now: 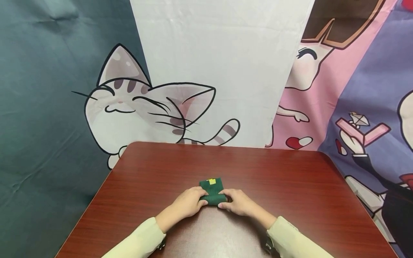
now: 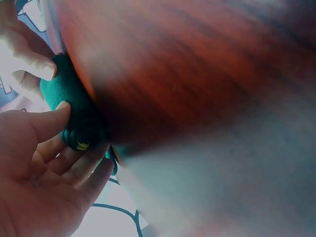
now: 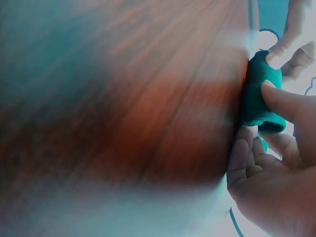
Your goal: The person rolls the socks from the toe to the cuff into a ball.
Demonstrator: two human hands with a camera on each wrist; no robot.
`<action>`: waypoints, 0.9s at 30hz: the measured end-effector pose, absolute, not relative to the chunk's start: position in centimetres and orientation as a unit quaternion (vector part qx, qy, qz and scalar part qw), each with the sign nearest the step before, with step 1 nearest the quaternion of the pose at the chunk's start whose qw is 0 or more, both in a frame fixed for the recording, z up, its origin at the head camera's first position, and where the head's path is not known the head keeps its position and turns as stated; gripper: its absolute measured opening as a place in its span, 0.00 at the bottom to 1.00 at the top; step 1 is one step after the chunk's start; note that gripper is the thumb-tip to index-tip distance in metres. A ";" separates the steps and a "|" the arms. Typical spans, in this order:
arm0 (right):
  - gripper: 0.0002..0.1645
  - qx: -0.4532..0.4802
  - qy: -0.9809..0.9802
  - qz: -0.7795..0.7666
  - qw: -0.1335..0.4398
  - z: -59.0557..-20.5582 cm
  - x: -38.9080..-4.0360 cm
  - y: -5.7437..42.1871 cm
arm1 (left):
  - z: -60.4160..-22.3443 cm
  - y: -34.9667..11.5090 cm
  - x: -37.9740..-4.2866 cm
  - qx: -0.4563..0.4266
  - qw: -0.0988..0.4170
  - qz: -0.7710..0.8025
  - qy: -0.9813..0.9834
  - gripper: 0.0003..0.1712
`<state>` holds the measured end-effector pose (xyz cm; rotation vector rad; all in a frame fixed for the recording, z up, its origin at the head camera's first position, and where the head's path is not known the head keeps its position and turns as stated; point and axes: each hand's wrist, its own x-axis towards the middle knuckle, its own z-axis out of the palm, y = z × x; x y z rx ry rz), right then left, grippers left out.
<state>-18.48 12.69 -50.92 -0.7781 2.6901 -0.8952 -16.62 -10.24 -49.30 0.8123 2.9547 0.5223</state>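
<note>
A dark green, sock-like cloth (image 1: 214, 187) lies on the table, its near end wound into a thick roll (image 1: 213, 199) and its far end flat. A small yellow patch (image 1: 212, 181) marks the flat part. At the roll's left end, my left hand (image 1: 188, 201) grips it, with the thumb on the near side. My right hand (image 1: 238, 202) holds the right end in the same way. Wound layers with a bit of yellow show at the roll's end (image 2: 85, 138) in the left wrist view. In the right wrist view, the thumb presses the roll (image 3: 255, 101); the fingers reach beneath.
The reddish-brown wooden table (image 1: 155, 168) has rounded far corners and extends on both sides of the hands. Behind it hangs a printed cloth backdrop (image 1: 226, 53) with a cartoon cat and other figures.
</note>
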 end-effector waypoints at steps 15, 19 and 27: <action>0.22 -0.282 0.911 -0.288 0.083 -50.9 -18.5 12.8 | -48.9 -9.9 -16.8 0.249 0.031 0.139 0.958 0.15; 0.25 -0.291 0.909 -0.290 0.075 -50.9 -18.5 12.8 | -48.6 -9.9 -17.0 0.243 0.040 0.146 0.958 0.15; 0.28 -0.336 0.892 -0.301 0.008 -50.9 -18.1 12.8 | -48.3 -10.0 -17.4 0.226 0.061 0.156 0.960 0.15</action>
